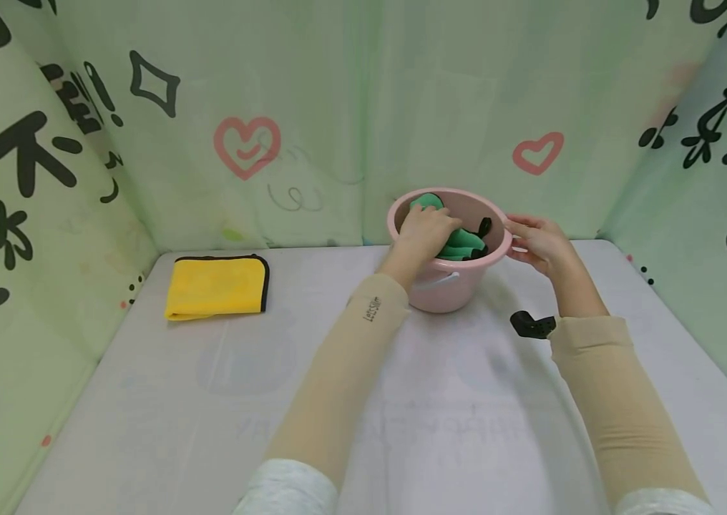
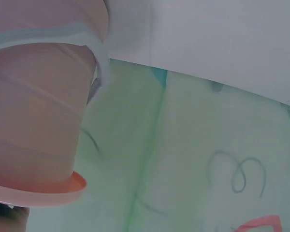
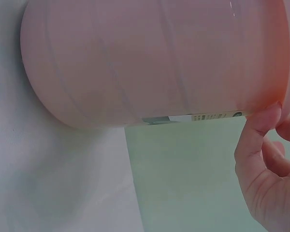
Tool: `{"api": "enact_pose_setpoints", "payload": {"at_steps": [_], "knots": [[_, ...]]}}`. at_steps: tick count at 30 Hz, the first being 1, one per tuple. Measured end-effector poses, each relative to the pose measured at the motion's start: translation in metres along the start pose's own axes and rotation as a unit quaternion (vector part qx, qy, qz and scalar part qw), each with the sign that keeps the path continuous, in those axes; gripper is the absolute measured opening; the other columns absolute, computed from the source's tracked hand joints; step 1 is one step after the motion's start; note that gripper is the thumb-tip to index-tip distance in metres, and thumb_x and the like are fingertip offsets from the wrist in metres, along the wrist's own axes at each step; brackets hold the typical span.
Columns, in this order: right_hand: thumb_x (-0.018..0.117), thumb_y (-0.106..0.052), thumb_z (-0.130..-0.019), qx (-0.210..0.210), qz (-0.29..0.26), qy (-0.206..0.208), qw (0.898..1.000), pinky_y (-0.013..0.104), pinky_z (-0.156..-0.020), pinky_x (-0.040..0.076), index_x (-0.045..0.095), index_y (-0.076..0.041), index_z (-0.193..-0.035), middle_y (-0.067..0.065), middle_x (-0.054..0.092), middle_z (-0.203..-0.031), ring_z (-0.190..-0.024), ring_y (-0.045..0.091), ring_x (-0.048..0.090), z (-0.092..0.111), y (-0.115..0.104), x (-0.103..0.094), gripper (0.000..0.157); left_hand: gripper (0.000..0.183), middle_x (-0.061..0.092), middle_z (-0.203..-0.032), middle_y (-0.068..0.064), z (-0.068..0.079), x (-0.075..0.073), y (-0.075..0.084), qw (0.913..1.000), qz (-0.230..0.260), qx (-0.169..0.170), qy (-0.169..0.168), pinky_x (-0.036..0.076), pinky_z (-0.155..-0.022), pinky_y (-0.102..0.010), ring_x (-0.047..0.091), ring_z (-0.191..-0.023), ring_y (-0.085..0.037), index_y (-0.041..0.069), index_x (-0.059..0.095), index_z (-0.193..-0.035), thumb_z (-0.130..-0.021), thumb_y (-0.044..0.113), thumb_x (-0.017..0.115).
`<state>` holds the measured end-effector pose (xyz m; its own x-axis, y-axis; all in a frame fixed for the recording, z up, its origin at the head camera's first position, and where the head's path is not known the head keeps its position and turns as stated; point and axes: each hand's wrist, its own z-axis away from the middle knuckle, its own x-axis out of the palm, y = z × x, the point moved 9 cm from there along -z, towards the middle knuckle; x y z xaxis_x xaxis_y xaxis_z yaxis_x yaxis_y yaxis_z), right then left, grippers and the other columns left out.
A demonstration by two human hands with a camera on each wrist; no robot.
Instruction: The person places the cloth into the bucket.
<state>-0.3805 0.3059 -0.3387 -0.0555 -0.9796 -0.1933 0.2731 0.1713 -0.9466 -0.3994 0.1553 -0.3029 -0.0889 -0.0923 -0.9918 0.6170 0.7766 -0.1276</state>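
Green cloth (image 1: 460, 249) partly hidden in bucket (image 1: 459, 295)

left hand (image 1: 428, 232): back upward, grip unclear | right hand (image 1: 540, 244): pinching

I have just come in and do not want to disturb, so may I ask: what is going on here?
A person is working at a pink bucket standing on the white table. The left hand reaches into it, at some green cloth with black parts; whether the fingers grip it is hidden. The right hand holds the bucket's rim from the other side. A folded yellow cloth lies apart, on the table's left.
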Motion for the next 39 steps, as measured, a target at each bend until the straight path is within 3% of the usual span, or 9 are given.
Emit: {"api": "enact_pose_setpoints", "payload": {"at_steps": [4, 9, 14, 17, 32, 36, 39], "knots": [[0.052, -0.037, -0.089, 0.001, -0.003, -0.002, 1.000, 0.017, -0.072, 0.049, 0.027, -0.009, -0.144, -0.004, 0.045, -0.110, -0.095, 0.012, 0.047, 0.000, 0.000, 0.001, 0.066, 0.035, 0.049, -0.128, 0.008, 0.000, -0.001, 0.002, 0.9999, -0.011, 0.001, 0.004, 0.033, -0.100, -0.034, 0.046, -0.118, -0.014, 0.033, 0.048, -0.130, -0.099, 0.021, 0.038], [0.053, -0.037, -0.089, 0.000, -0.005, -0.006, 1.000, 0.017, -0.073, 0.049, 0.027, -0.009, -0.144, -0.004, 0.045, -0.110, -0.096, 0.012, 0.047, 0.000, -0.001, 0.001, 0.067, 0.038, 0.042, -0.132, 0.005, 0.002, -0.001, 0.004, 0.9996, -0.028, 0.004, 0.006, 0.034, -0.100, -0.037, 0.038, -0.121, -0.015, 0.032, 0.043, -0.134, -0.097, 0.024, 0.043], [0.054, -0.037, -0.088, -0.001, -0.007, -0.002, 1.000, 0.017, -0.072, 0.049, 0.027, -0.008, -0.143, -0.004, 0.045, -0.110, -0.095, 0.012, 0.048, 0.000, -0.001, 0.000, 0.068, 0.069, 0.031, -0.137, 0.001, 0.004, -0.002, 0.005, 0.9996, -0.028, -0.001, 0.010, 0.037, -0.097, -0.035, 0.030, -0.126, -0.018, 0.030, 0.029, -0.140, -0.082, 0.052, 0.059], [0.054, -0.038, -0.087, -0.003, -0.005, -0.002, 1.000, 0.017, -0.072, 0.049, 0.027, -0.008, -0.143, -0.004, 0.045, -0.110, -0.095, 0.012, 0.048, 0.001, 0.000, 0.000, 0.069, 0.081, 0.029, -0.137, 0.000, 0.004, -0.003, 0.005, 0.9995, -0.029, -0.004, 0.011, 0.040, -0.094, -0.034, 0.030, -0.126, -0.019, 0.030, 0.026, -0.141, -0.075, 0.060, 0.061], [0.054, -0.036, -0.088, -0.001, -0.011, -0.002, 1.000, 0.017, -0.072, 0.049, 0.029, -0.008, -0.142, -0.003, 0.046, -0.109, -0.094, 0.012, 0.048, 0.002, -0.001, 0.000, 0.066, 0.074, 0.031, -0.135, 0.000, 0.006, -0.003, 0.005, 0.9998, 0.000, 0.006, 0.019, 0.046, -0.083, -0.031, 0.032, -0.123, -0.018, 0.029, 0.029, -0.139, -0.078, 0.055, 0.062], [0.055, -0.037, -0.088, 0.000, -0.010, 0.001, 1.000, 0.017, -0.072, 0.049, 0.029, -0.009, -0.142, -0.003, 0.046, -0.109, -0.095, 0.013, 0.048, 0.002, 0.000, 0.000, 0.067, 0.051, 0.035, -0.131, 0.002, 0.008, -0.008, 0.001, 0.9984, -0.004, 0.009, 0.055, 0.044, -0.083, -0.030, 0.035, -0.118, -0.016, 0.028, 0.033, -0.135, -0.090, 0.033, 0.056], [0.054, -0.037, -0.088, 0.001, -0.009, 0.003, 1.000, 0.017, -0.072, 0.049, 0.029, -0.009, -0.143, -0.003, 0.045, -0.110, -0.097, 0.014, 0.047, 0.002, 0.000, 0.000, 0.066, 0.040, 0.039, -0.130, 0.003, 0.014, -0.014, -0.006, 0.9953, -0.009, 0.006, 0.096, 0.040, -0.089, -0.031, 0.037, -0.117, -0.015, 0.027, 0.037, -0.133, -0.094, 0.017, 0.044]]}}
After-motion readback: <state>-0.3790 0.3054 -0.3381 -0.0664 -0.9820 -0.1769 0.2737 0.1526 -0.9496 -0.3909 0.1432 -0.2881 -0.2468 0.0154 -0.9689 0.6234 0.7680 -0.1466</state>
